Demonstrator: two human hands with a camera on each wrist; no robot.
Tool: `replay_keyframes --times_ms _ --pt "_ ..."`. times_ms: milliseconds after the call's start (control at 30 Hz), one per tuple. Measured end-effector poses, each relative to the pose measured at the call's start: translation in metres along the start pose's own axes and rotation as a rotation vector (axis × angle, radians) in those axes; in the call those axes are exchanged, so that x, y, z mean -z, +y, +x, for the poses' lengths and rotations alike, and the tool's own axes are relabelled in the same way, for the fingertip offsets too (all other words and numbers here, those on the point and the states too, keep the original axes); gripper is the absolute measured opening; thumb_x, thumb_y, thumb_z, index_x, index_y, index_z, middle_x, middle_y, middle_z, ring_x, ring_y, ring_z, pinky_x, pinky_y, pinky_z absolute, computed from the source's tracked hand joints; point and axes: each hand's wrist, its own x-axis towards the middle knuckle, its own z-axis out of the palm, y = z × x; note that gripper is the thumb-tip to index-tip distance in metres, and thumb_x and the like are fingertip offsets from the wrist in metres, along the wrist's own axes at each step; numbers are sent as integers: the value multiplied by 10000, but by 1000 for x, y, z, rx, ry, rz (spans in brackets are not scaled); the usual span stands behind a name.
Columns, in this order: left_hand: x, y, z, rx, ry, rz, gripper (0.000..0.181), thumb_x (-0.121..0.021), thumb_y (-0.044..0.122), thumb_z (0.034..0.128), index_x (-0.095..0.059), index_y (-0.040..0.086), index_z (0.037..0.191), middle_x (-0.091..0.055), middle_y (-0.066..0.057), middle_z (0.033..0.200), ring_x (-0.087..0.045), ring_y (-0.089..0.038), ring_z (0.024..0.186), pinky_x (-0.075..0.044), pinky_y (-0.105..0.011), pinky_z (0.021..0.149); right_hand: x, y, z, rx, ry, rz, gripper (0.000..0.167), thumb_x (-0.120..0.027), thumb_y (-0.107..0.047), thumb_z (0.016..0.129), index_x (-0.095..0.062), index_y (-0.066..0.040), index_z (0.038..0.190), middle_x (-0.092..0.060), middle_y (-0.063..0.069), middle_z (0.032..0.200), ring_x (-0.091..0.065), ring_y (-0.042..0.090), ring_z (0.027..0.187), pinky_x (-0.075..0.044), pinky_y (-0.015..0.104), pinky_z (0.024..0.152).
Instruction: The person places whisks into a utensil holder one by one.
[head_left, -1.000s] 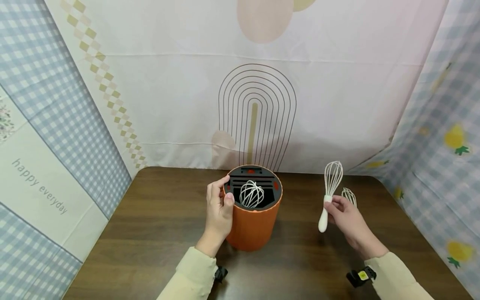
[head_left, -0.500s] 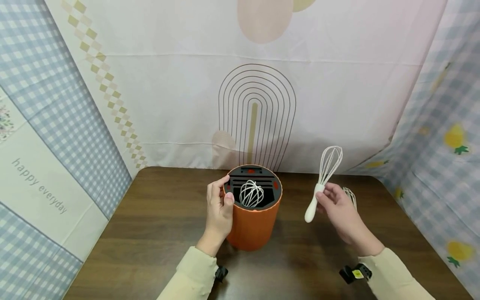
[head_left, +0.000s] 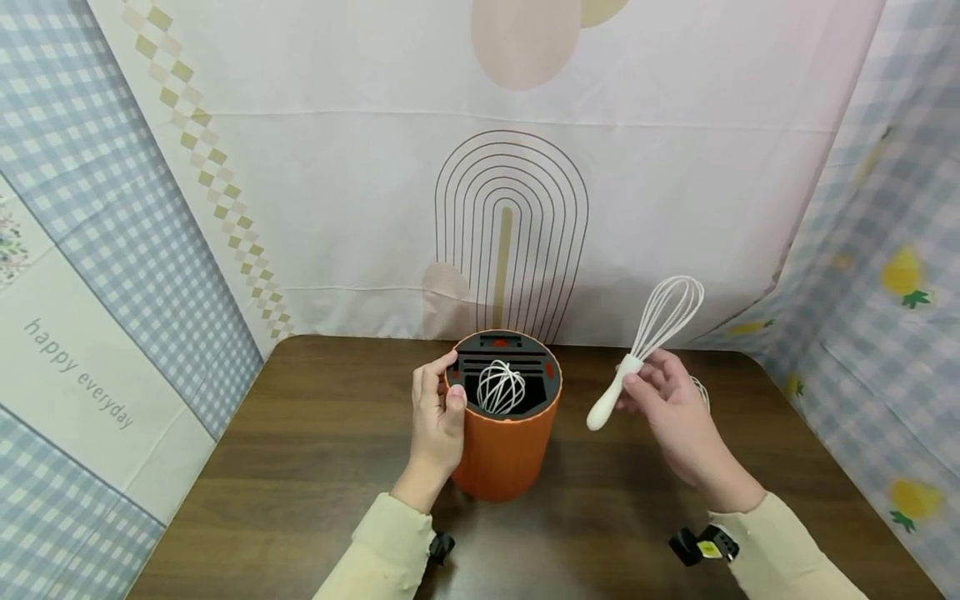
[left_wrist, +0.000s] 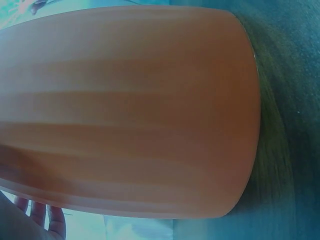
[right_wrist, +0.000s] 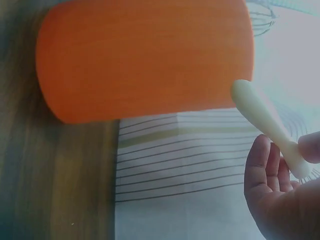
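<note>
An orange cylindrical holder (head_left: 501,458) with a black slotted top stands on the table; a white wire whisk head (head_left: 501,388) pokes out of its front opening. My left hand (head_left: 437,425) grips the holder's left rim, thumb at the front edge. To the right, my right hand (head_left: 678,421) pinches a white whisk (head_left: 617,390) near the top of its handle, wires up and tilted right, handle end down toward the holder. In the right wrist view the whisk handle (right_wrist: 262,112) appears between thumb and fingers, beside the orange holder (right_wrist: 145,60).
Another whisk (head_left: 701,392) shows partly behind my right hand. The brown wooden table (head_left: 315,467) meets a patterned white cloth (head_left: 360,208) at the back, with checked cloths on both sides.
My right hand has moved left and a little up with the whisk, whose handle has swung further toward the holder. My left hand and the holder stay in place.
</note>
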Motion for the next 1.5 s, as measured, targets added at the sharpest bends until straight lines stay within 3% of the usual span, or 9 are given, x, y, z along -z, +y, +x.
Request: replay_keyframes --times_ms 133,433,700,867,1133,1333,1500 --pt "0 0 0 9 -4 3 638 -336 637 966 -466 176 1388 -422 -76 1119 -411 -171 849 -363 -320 725 -5 -6 0 23 7 19 330 -575 -74 971 -412 -11 1251 -579 86 1053 -609 153 854 -529 280 728" --pt "1 0 -1 18 -9 4 600 -346 613 977 -460 198 1395 -421 -70 1119 -411 -169 857 -365 -318 731 -13 -17 -1 60 11 66 338 -564 -36 969 -392 31 1252 -582 73 1050 -605 161 889 -531 299 735" --pt "-1 0 -1 -27 17 -24 589 -389 554 994 -475 128 1392 -438 -144 1119 -397 -165 848 -348 -304 720 -26 -21 -2 185 26 207 308 -534 33 962 -400 -12 1235 -570 113 1101 -600 196 929 -531 319 769" --pt "0 0 -1 -16 8 -9 616 -360 600 981 -471 157 1394 -429 -111 1115 -395 -155 850 -347 -303 724 -35 -23 0 186 52 264 440 -540 50 953 -349 -11 1344 -549 139 1167 -605 214 995 -532 342 798" --pt "0 0 0 -3 -2 -3 594 -349 607 979 -467 197 1393 -422 -74 1107 -401 -162 849 -355 -315 720 -47 -21 3 160 63 223 480 -544 42 954 -335 -25 1381 -534 175 1208 -584 243 1077 -532 353 804" --pt "0 2 0 -16 11 0 604 -353 569 997 -471 125 1389 -431 -130 1114 -391 -152 852 -343 -300 724 -58 -17 4 169 31 173 493 -551 51 947 -332 -32 1381 -520 195 1213 -581 285 1073 -530 361 809" --pt "4 22 2 -24 26 -21 581 -387 472 1021 -484 -1 1344 -433 -221 1080 -397 -194 826 -322 -250 720 -67 -13 5 194 2 78 515 -566 73 930 -333 -23 1379 -527 215 1193 -598 288 1043 -530 389 807"
